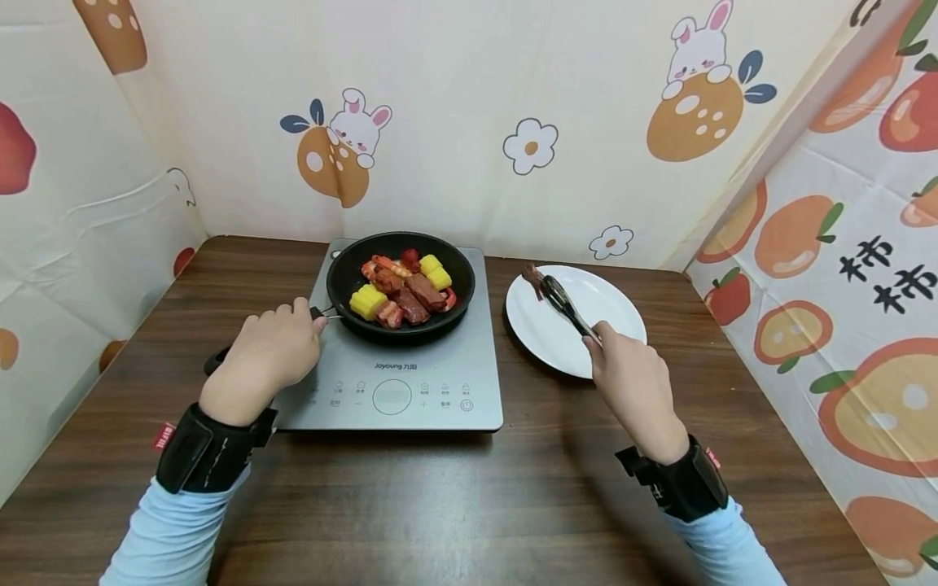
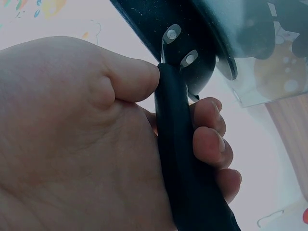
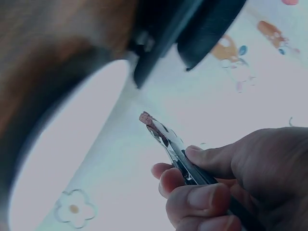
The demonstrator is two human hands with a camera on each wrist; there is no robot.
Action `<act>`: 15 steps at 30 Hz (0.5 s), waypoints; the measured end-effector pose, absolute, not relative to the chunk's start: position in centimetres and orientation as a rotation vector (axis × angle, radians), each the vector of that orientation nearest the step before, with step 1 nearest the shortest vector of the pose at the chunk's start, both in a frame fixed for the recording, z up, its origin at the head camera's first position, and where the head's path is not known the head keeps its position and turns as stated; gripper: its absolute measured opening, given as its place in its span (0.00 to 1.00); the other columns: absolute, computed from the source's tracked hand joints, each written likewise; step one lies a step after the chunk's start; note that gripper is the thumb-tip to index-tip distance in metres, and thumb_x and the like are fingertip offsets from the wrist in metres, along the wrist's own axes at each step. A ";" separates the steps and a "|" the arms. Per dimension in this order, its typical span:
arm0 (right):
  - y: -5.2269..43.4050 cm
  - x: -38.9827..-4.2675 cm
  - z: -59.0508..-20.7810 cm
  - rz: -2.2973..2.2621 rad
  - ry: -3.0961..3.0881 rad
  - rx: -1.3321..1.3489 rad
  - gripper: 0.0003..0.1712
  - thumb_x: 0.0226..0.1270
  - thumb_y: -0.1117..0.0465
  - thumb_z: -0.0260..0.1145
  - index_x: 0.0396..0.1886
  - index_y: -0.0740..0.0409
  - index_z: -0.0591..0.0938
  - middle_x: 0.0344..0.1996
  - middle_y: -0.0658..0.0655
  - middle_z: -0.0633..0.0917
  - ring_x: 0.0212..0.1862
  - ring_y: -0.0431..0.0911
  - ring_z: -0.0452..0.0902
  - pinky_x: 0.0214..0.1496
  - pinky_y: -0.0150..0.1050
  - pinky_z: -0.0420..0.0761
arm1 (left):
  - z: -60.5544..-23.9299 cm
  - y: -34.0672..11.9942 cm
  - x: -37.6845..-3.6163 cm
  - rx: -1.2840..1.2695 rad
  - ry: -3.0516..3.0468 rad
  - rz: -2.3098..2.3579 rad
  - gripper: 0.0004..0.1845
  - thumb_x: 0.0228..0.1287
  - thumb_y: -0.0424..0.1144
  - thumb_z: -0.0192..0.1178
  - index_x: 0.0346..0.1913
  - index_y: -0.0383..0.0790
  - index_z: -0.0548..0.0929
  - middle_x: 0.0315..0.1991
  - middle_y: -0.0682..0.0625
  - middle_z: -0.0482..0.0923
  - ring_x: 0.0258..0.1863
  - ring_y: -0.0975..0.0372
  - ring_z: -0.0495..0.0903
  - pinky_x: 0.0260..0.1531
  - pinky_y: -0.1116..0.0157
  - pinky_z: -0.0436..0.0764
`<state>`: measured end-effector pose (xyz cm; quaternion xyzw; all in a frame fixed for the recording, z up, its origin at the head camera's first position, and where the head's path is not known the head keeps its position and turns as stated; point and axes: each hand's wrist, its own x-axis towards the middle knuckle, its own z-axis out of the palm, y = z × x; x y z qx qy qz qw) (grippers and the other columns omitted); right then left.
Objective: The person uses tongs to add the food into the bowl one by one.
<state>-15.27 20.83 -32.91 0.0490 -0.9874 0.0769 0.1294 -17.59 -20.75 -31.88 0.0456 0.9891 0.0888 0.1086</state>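
My left hand (image 1: 267,354) grips the black handle (image 2: 174,130) of a frying pan (image 1: 465,281), thumb along one side and fingers curled round the other. The pan sits on a silver induction cooktop (image 1: 440,358). In it lie browned meat chunks (image 1: 412,308), yellow corn pieces (image 1: 368,301) and reddish pieces of food. My right hand (image 1: 633,387) holds metal tongs (image 1: 563,303) between thumb and fingers. Their tips pinch a strip of brown meat (image 1: 533,278) over the left rim of a white plate (image 1: 608,313).
The cooktop's touch panel (image 1: 392,397) faces me, left of centre on the brown wooden table (image 1: 440,513). Behind stands a cream wall covering (image 1: 454,106) with rabbit prints. Another printed sheet (image 1: 857,325) runs along the right side. The plate stands right of the cooktop.
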 end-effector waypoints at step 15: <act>11.4 -18.1 -29.3 0.347 -2.815 0.336 0.11 0.79 0.53 0.59 0.39 0.56 0.77 0.22 0.58 0.80 0.23 0.55 0.75 0.23 0.50 0.71 | -32.0 -20.6 -17.6 0.118 2.921 0.263 0.23 0.84 0.45 0.37 0.50 0.22 0.67 0.40 0.32 0.74 0.39 0.43 0.76 0.44 0.45 0.72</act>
